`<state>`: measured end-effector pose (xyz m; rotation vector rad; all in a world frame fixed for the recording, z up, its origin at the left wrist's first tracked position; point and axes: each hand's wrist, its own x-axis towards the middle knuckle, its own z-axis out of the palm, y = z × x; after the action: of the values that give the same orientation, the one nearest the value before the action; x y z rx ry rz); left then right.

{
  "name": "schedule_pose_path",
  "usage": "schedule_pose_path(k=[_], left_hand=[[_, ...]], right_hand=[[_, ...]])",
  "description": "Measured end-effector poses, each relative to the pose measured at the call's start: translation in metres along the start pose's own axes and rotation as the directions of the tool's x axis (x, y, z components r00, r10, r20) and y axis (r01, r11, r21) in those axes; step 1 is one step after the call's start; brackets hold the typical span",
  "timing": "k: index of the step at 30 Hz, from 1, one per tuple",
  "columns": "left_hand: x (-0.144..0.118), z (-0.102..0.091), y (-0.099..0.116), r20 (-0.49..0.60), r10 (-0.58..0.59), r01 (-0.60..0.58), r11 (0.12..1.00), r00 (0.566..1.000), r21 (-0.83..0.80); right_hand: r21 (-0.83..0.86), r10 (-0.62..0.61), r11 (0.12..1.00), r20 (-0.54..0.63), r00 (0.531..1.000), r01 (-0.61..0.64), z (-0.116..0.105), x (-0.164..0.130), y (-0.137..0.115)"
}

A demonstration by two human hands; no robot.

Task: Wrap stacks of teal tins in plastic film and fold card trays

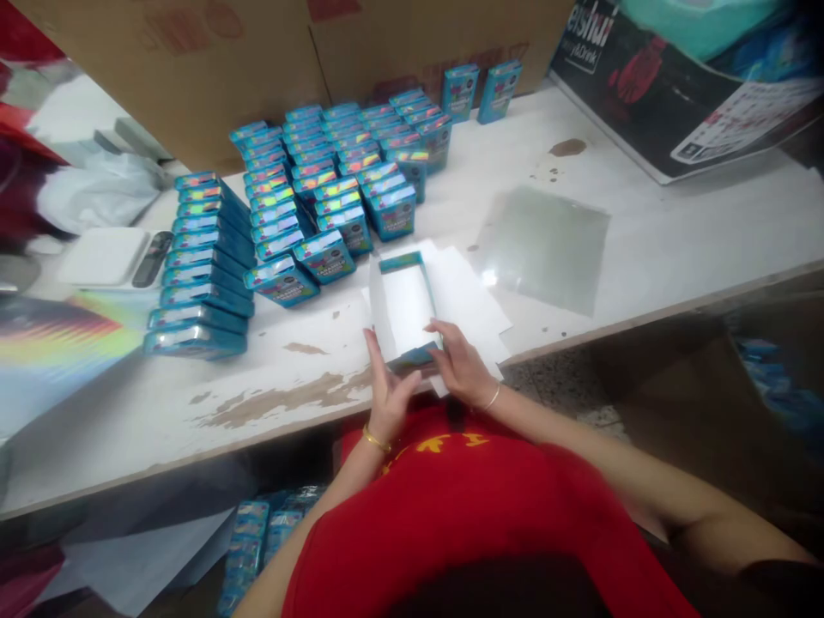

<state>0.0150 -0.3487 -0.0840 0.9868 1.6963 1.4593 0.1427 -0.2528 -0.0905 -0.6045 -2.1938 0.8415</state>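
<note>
In front of my body lies an unfolded carton (408,296), white inside with blue printed edges. Its long side panel stands up on the left. My left hand (390,399) grips the near left corner, with the index finger stretched along the side and the thumb at the near end. On the right, my right hand (460,365) pinches the near right corner by the blue end flap. White sheets (473,305) lie under and beside the carton. Several rows of small blue boxes (328,257) stand just beyond it.
A stack of blue boxes (202,266) sits at the left near a white scale (106,256). A clear plastic sheet (547,249) lies to the right. Behind are a large cardboard box (257,77) and a black printed box (644,94). Blue packs (248,549) show below the table (675,232).
</note>
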Motion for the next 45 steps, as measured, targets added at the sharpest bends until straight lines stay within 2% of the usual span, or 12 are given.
schedule_pose_path(k=[3,10,17,19,22,25,27,31,34,36,38,45], left_hand=[[0.0,0.001,0.01,0.007,-0.009,0.008,0.995,1.0,0.099],[0.01,0.003,0.012,-0.216,0.026,0.036,0.959,0.976,0.279],[0.012,-0.002,0.006,-0.104,0.171,-0.116,0.907,0.98,0.405],[0.011,-0.011,0.007,-0.03,0.318,-0.258,0.816,0.948,0.517],[0.008,-0.027,0.017,0.187,0.531,-0.502,0.546,0.826,0.671],[0.009,-0.033,0.033,0.468,0.461,-0.631,0.312,0.754,0.711],[0.013,-0.033,0.039,0.591,0.337,-0.675,0.259,0.733,0.691],[0.021,-0.037,0.035,0.576,0.398,-0.697,0.317,0.714,0.644],[0.017,-0.043,0.023,0.202,0.534,-0.521,0.556,0.821,0.648],[0.01,-0.042,0.015,-0.028,0.414,-0.33,0.763,0.91,0.556],[0.003,-0.034,0.009,-0.026,0.225,-0.186,0.86,0.974,0.476],[-0.001,-0.002,0.0,-0.076,0.184,-0.116,0.836,0.98,0.536]], right_hand=[[-0.017,-0.11,0.994,0.064,0.992,0.112,0.003,-0.003,0.001],[0.027,-0.073,0.997,0.055,0.996,0.072,0.001,-0.023,-0.003],[-0.154,-0.146,0.974,0.147,0.978,0.168,0.009,-0.024,0.007],[-0.215,-0.157,0.958,0.159,0.975,0.189,0.01,-0.023,0.007],[-0.258,-0.162,0.944,0.173,0.971,0.204,0.01,-0.021,0.005],[-0.302,-0.164,0.927,0.209,0.964,0.223,0.009,-0.018,0.002],[-0.32,-0.167,0.919,0.213,0.963,0.23,0.009,-0.017,0.001],[-0.284,-0.173,0.933,0.187,0.967,0.222,0.01,-0.018,0.004],[-0.274,-0.187,0.936,0.146,0.971,0.222,0.011,-0.021,0.006],[-0.271,-0.201,0.935,0.131,0.971,0.23,0.012,-0.022,0.008],[-0.263,-0.213,0.935,0.126,0.969,0.24,0.013,-0.023,0.009],[-0.227,-0.282,0.926,0.112,0.953,0.3,0.014,-0.02,0.016]])
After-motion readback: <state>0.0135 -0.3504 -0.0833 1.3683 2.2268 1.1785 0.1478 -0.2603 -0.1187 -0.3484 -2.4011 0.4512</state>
